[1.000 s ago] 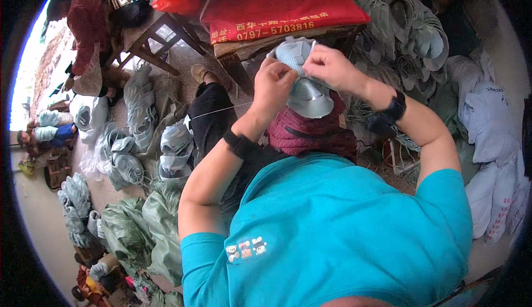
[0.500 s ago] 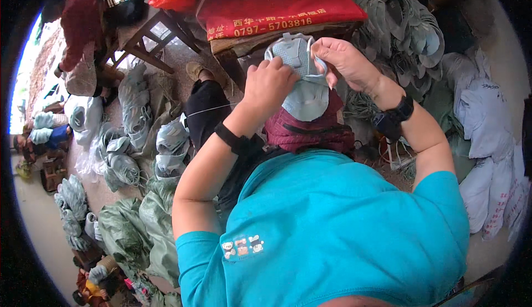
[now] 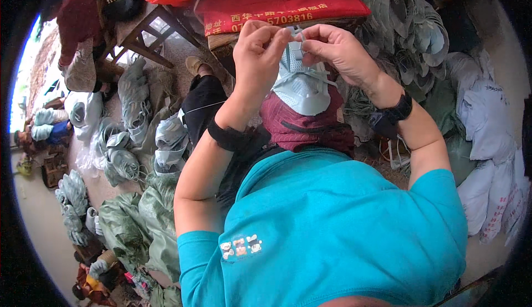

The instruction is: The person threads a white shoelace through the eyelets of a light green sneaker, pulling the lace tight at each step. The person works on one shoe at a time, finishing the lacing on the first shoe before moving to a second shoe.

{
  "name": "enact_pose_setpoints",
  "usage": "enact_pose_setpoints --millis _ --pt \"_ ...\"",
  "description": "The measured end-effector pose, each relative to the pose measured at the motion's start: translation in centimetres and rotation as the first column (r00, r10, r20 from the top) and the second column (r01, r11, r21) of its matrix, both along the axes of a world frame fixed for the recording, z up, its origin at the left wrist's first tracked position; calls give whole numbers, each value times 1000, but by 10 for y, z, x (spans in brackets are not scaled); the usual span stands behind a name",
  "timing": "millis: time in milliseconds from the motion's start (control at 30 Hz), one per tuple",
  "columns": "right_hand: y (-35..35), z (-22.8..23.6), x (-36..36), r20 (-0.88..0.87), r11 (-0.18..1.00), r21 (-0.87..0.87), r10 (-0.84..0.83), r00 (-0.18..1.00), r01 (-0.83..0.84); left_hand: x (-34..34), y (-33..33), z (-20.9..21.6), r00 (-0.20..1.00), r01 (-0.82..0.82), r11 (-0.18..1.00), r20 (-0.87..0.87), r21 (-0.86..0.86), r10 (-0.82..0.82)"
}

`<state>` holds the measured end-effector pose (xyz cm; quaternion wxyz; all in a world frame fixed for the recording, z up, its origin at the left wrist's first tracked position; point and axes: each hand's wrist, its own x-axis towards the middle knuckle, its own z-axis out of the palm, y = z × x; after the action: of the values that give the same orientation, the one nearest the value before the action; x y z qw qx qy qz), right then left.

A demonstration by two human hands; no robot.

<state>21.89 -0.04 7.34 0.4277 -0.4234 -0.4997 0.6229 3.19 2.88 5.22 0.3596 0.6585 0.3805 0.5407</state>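
A pale blue-grey mesh shoe upper lies toe toward me on a maroon cloth over my lap, thin laces crossing its middle. At its far end, my left hand is closed, thumb and forefinger pinching the upper's edge. My right hand comes from the other side, also pinching at that end, close to the left fingertips. Whether a lace is between the fingers is too small to tell. Each wrist wears a dark band.
Ahead stands a wooden table edge under a red printed bag. Bundled uppers hang at the far right, with white sacks nearer. Strung bundles and green sacks lie left. A wooden stool and another person are far left.
Both hands have moved away from me to the upper's far end and come closer together. More of the upper's laced middle shows now.
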Motion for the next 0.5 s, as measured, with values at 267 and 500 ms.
enact_pose_setpoints --millis 267,500 --pt "5 -28 -23 -15 997 -76 1 1000 -3 -1 6 -26 999 20 996 29 -90 -17" --pt "10 -33 -30 -40 993 -117 -17 999 12 -8 5 -25 997 72 980 -27 -183 -79"
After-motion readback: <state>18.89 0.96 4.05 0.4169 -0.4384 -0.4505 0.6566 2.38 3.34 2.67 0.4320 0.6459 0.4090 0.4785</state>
